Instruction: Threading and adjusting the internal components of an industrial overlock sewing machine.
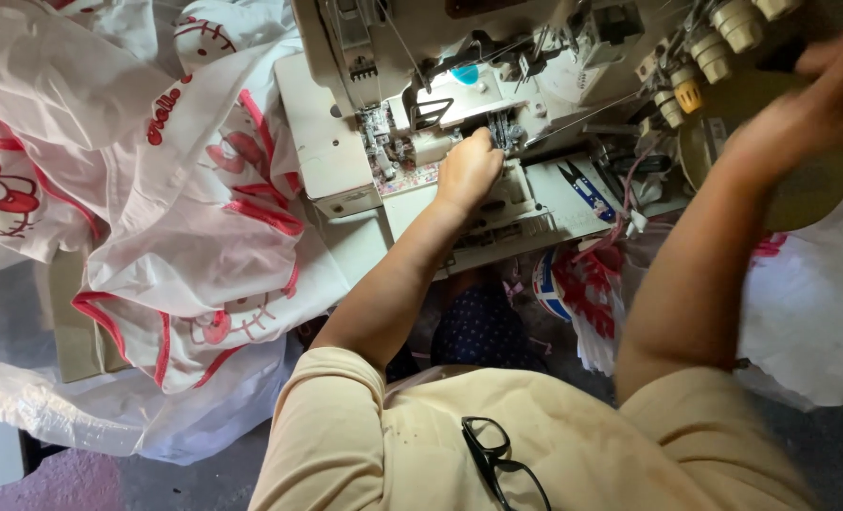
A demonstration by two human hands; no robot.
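One hand [469, 170] against sewing machine [364, 114].

White fabric [185, 218] with red cartoon print and red trim — cream sewing machine [336, 142] — blue-handled thread snips [587, 192], black-rimmed glasses [502, 459].

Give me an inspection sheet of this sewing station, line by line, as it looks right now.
Surface: cream sewing machine bed, worn, partly bare.
Job's things: sewing machine; needle area under the left hand.
Clutter: white and red printed fabric pile at left; blue thread snips; black glasses hung on the shirt.
Grippers: left hand at the needle area; right hand blurred, on the handwheel.
Cables: threads by the tension knobs.
Surroundings: clear plastic bag on the floor.
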